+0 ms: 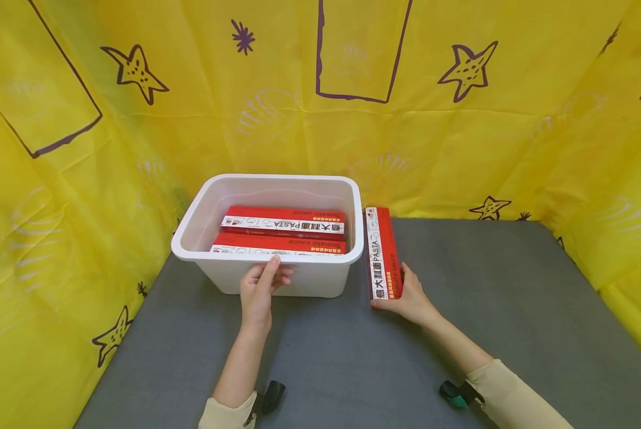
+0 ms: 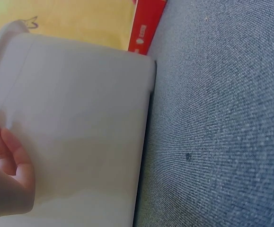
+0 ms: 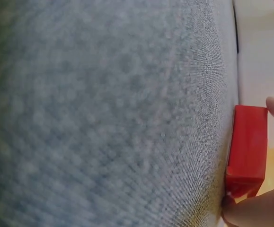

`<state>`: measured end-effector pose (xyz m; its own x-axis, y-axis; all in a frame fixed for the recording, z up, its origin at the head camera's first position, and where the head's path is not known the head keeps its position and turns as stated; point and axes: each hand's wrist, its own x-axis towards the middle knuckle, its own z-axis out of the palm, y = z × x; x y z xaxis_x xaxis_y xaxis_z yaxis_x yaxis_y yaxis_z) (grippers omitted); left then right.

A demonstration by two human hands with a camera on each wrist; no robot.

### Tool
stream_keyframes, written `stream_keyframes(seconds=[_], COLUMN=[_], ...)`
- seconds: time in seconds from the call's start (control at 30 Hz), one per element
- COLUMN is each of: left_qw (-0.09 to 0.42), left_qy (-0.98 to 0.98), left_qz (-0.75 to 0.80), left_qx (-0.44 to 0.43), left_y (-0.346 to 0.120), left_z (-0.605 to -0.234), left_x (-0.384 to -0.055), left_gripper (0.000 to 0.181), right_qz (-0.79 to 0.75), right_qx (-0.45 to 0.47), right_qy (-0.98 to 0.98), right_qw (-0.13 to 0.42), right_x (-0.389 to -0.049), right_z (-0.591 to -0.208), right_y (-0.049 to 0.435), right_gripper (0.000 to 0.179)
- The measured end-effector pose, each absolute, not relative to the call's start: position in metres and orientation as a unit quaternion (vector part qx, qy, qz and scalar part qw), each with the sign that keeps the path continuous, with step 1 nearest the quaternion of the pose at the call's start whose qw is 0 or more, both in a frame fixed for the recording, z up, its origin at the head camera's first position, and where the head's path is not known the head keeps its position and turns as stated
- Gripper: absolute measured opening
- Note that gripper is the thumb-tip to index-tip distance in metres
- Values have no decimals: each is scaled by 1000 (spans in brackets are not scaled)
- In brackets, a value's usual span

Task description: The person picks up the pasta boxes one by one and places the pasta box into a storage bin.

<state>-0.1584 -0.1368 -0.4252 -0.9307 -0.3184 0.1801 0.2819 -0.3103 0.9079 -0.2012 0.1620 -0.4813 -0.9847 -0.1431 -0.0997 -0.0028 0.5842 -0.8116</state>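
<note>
A white plastic bin (image 1: 277, 279) stands at the left of the grey surface. My left hand (image 1: 259, 292) holds its front rim, thumb on top and fingers against the outer wall, as the left wrist view also shows. Inside lie two red-and-white pasta boxes, the rear one (image 1: 282, 223) and the front one (image 1: 279, 243) side by side, the latter partly hidden by the rim. Right of the bin, my right hand (image 1: 412, 301) grips the near end of another pasta box (image 1: 386, 250). In the right wrist view this box (image 3: 250, 142) sits between thumb and fingers, at the cloth.
Grey cloth (image 1: 492, 310) covers the table. Yellow fabric (image 1: 299, 137) printed with starfish hangs behind and along both sides, close behind the bin.
</note>
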Motion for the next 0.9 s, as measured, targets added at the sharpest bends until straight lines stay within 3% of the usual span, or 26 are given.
stream_keyframes(seconds=[0.9], left_qw=[183], left_qy=[-553], left_qz=[-813], left_qx=[12], left_y=[-138], left_z=[-425], left_x=[-159], left_gripper=[17], right_qz=[-439], right_qx=[-74], right_qy=[895], right_qw=[5], right_x=[-204], right_z=[-487], right_y=[158], right_gripper=[99])
